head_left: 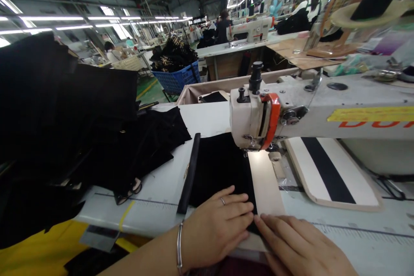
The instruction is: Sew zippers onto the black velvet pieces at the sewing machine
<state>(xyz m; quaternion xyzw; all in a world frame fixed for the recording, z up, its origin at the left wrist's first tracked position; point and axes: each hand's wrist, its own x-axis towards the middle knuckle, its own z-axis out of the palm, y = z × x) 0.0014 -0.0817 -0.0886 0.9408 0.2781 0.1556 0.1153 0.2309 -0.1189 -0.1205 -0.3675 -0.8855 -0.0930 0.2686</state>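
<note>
My left hand (218, 226) lies flat on a black fabric panel (218, 166), fingers stretched toward its right edge. A cream strip (265, 179) runs along that edge and passes under the head of a sewing machine (247, 116). On the strip's near end rests my right hand (300, 241), its fingers extended and the fingertips close to the left hand's. A black binding (189, 174) with a gold-coloured zip pull borders the panel's left side. The needle area is partly hidden by the machine head.
Stacked black fabric pieces (64, 116) rise at the left, with small scissors (131, 192) at their near edge. A cream panel with a black stripe (336, 172) lies right of the needle. Beyond stand a blue basket (177, 78) of black pieces and another sewing machine (250, 30).
</note>
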